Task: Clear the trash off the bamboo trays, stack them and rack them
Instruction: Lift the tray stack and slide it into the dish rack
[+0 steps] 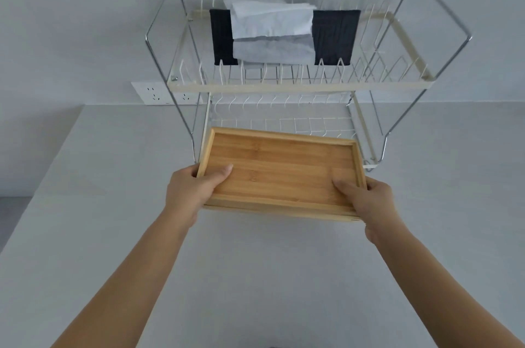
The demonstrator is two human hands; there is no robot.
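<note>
Both hands clamp the near corners of the bamboo tray [281, 171]: the left hand [189, 188] wraps the near-left corner with its thumb lying flat on the tray floor, and the right hand [372, 200] grips the near-right corner the same way, fingers hidden beneath. The tray is held level in the air above the grey worktop [119, 234], its far edge at the mouth of the lower tier of the dish rack [301, 86]. A second edge line along the near side suggests more than one tray stacked, though this cannot be settled from this angle. No trash shows on the tray.

Likely hazards: the far edge may catch on the upturned wire prongs of the lower tier and jam or tilt; a skewed entry could knock the tray's corner against the chrome side frame and shift the light rack on the smooth worktop; if trays are stacked, a tilt could let the top one slide.

Materials: the tray is rectangular, with a low raised rim and smooth, banded golden grain. The rack combines white-coated wire grids, pale bars and bent chrome tube. On its upper tier hang a dark ribbed cloth [335, 35] and a pale, crumpled cloth [272, 26]. A white wall socket [154, 93] sits behind.
</note>
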